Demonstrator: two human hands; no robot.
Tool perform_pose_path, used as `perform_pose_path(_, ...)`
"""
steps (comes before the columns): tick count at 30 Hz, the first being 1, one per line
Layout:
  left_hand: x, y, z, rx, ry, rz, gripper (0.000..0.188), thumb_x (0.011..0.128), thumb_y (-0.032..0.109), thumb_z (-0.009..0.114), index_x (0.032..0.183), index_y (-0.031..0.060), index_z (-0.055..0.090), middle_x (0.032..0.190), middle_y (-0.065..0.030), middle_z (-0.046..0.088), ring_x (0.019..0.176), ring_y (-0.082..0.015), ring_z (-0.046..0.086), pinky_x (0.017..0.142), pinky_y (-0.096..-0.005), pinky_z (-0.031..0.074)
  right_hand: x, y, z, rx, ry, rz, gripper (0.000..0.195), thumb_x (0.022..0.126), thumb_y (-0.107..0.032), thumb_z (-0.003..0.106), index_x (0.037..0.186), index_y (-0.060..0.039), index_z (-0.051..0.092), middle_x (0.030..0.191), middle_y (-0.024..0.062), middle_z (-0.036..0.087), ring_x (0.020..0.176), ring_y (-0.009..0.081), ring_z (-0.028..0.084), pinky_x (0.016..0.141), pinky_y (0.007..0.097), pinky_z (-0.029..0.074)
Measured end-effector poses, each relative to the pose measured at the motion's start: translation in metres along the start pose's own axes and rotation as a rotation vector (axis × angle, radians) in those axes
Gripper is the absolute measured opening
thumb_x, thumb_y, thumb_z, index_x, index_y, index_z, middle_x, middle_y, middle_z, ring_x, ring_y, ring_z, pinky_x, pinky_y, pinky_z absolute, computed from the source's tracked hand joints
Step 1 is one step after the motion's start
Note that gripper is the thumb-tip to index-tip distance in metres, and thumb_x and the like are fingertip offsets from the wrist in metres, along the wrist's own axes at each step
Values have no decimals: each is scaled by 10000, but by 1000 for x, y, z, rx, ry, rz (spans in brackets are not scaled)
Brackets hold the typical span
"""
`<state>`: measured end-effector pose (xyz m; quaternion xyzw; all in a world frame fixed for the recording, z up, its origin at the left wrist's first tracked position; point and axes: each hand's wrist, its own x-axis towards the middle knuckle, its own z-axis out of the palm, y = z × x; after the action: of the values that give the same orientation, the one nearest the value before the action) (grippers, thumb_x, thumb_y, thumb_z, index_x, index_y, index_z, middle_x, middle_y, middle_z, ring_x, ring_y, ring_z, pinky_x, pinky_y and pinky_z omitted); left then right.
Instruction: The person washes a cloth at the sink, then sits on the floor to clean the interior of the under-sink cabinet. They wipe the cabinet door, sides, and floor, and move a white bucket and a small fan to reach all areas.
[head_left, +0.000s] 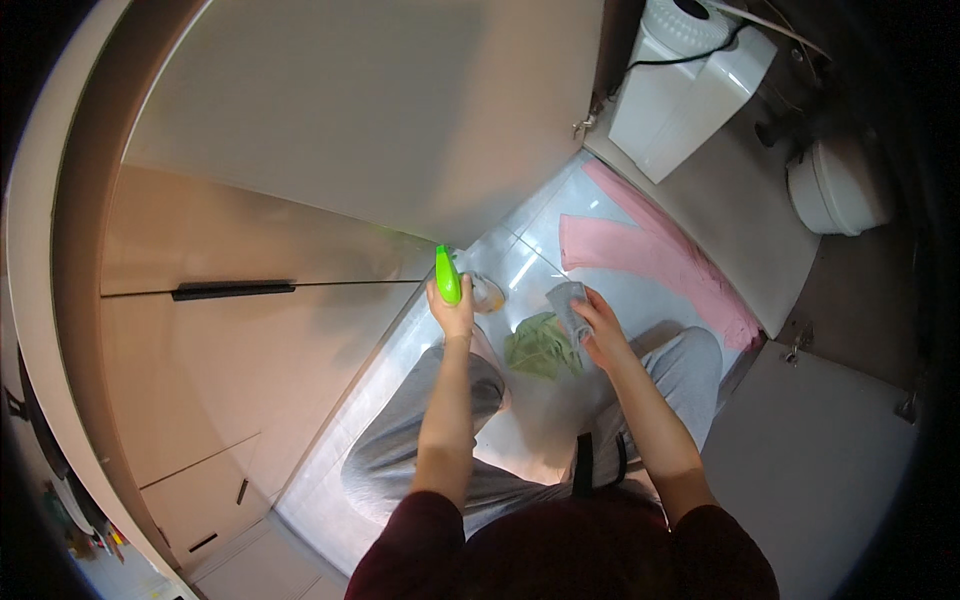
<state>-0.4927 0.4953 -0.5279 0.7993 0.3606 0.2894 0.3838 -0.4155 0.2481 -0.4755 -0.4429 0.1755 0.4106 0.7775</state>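
Note:
My left hand (452, 313) grips a spray bottle by its bright green trigger head (448, 277). The bottle's clear body (484, 292) shows just right of the fingers, with an orange patch low on it. In my right hand (600, 330) is a folded grey cloth (571, 307), pinched between thumb and fingers. Below and between the hands, a crumpled green cloth (541, 346) lies on the pale tiled floor (517, 262). Pink fabric (637, 247), shaped like a garment, is spread along the base of the cabinet at the right.
An open cabinet door (360, 97) stands ahead, its lower corner near the spray bottle. Inside the cabinet are a white appliance (682, 97) with a black cable and a white tub (836, 187). Another open door (810, 457) is at right. Drawers with a black handle (232, 289) line the left.

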Motion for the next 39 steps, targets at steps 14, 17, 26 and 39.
perform_pose_path(14,-67,176,-41,-670,-447,-89,564,784,-17,503,1300,43,283,1380,-134,368,1099,-297,580,895,-343,457,-30,-50,63,-121,-172,-347,465,882,5,470,1343,-6,415,1209,74,538,1090,135,513,949,287,405)
perform_pose_path(17,-68,181,-46,-758,-519,-130,499,761,-61,489,1239,14,365,1224,-138,508,883,-213,634,774,-295,500,-37,-58,75,-161,-254,-401,473,883,14,462,1351,6,400,1216,82,535,1104,135,510,956,288,402)
perform_pose_path(26,-60,174,-63,-548,-613,-155,369,782,-74,530,1144,-11,493,1017,-60,611,755,-93,584,692,-234,497,-37,-54,71,-173,-282,-367,460,892,30,438,1349,-6,397,1230,74,525,1122,137,496,982,298,384)
perform_pose_path(39,-43,98,-33,-25,-543,128,383,762,-2,588,1136,11,505,1014,-57,604,822,-146,579,770,-281,474,-38,-62,70,-167,-182,-400,451,886,36,438,1334,-12,416,1221,69,532,1116,132,499,960,274,390)
